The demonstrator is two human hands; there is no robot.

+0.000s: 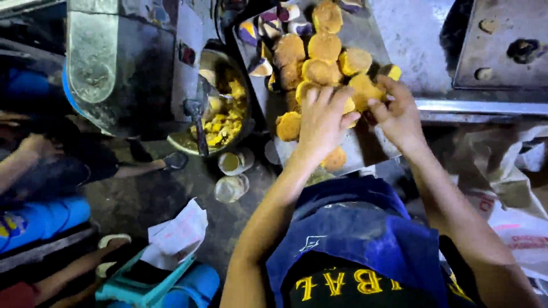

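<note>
Looking down from the head camera, one view only:

Left hand: the left hand, at centre frame, lies palm-down with fingers spread, pressing on yellow-orange fried patties at the near end of the pile; it grips nothing that I can see.

Right hand: the right hand, just right of centre, has its fingers curled and pinched around one yellow patty piece, touching the left hand's fingertips.

Tray: a grey metal tray runs from top centre down to mid frame, bearing the round patties in an overlapping heap; purple-and-white pieces lie at its upper left end.

Bowl: a metal bowl, left of the tray, holds yellow chunks with a dark-handled utensil resting in it.

Floor: two small round lidded cups sit just below the bowl; crumpled white paper lies lower left beside a teal crate.

Lap: a blue cloth covers the person's lap at bottom centre.

Other person: an arm shows at the left edge, well apart from the tray.
</note>
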